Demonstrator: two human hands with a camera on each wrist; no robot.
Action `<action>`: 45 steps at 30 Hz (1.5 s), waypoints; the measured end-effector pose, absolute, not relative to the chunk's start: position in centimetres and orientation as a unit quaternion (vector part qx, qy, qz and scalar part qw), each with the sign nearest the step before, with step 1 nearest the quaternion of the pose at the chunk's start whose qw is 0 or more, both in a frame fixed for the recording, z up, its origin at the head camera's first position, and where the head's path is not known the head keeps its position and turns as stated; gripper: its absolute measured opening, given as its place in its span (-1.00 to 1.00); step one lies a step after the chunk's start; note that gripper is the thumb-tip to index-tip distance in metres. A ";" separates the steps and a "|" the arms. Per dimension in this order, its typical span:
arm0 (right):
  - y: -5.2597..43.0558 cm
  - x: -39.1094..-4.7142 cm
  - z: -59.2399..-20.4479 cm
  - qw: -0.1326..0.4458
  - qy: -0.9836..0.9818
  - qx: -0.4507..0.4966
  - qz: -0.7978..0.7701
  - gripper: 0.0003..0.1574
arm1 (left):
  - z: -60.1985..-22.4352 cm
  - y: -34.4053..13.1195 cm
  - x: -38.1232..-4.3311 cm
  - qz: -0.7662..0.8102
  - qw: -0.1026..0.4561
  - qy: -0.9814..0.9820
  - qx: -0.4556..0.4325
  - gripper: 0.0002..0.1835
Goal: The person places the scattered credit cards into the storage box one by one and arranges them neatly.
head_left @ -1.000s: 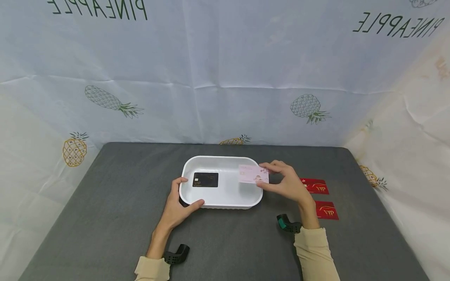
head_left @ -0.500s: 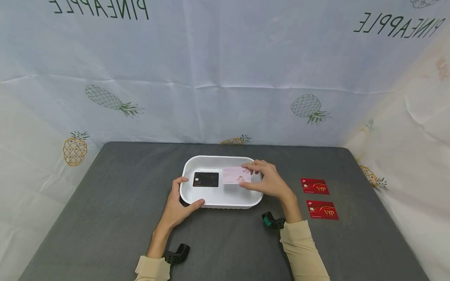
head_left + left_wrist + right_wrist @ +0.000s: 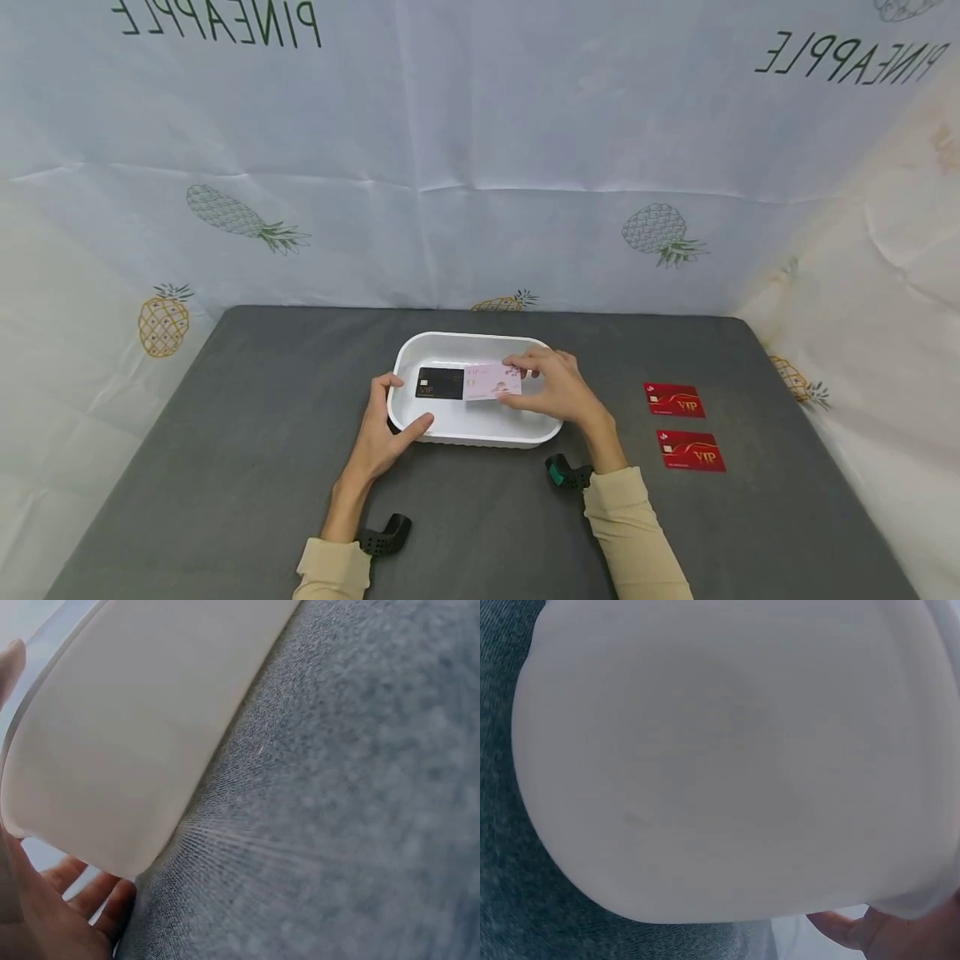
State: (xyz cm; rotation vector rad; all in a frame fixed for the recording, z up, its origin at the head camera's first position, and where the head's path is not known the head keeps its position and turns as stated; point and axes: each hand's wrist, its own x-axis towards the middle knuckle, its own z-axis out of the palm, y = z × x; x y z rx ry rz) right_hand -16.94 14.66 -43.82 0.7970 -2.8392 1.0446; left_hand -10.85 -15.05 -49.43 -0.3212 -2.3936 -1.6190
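Observation:
A white tray [image 3: 480, 423] with rounded corners rests on the dark grey tabletop in the head view. My left hand [image 3: 381, 435] grips its left end, thumb over the near rim and fingers at the far left side; the left wrist view shows fingers [image 3: 86, 892] against the tray's outer wall. Between thumb and fingers, my right hand [image 3: 553, 387] pinches a pink VIP card [image 3: 486, 381] by its right end, inside the tray's outline. The pink card's left edge meets the right edge of a black VIP card [image 3: 439, 383] lying in the tray. Neither card shows in the wrist views.
Two red VIP cards, an upper one [image 3: 675, 400] and a lower one [image 3: 691, 451], lie on the grey tabletop [image 3: 480, 525] right of the tray. A pale curtain [image 3: 465, 108] printed with pineapples hangs behind the table.
My right hand has carried the pink card leftward from the tray's right end to beside the black card. Both red cards are now fully uncovered. My left hand stays on the tray.

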 end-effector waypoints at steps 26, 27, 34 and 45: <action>13.9 -17.2 -43.5 0.006 -0.958 0.212 0.194 -0.27 | -49.8 -15.8 -11.9 -0.569 0.161 -0.796 -0.128 -0.59; 13.9 -17.2 -43.5 0.007 -0.958 0.210 0.193 -0.27 | -49.9 -15.8 -11.9 -0.569 0.157 -0.797 -0.128 -0.57; 13.6 -17.2 -43.3 -0.006 -0.965 0.193 0.177 -0.25 | -49.8 -15.7 -11.9 -0.551 0.149 -0.808 -0.144 -0.44; 12.7 -17.3 -42.7 -0.054 -0.974 0.159 0.155 -0.33 | -50.2 -15.9 -12.1 -0.548 0.155 -0.806 -0.159 -0.42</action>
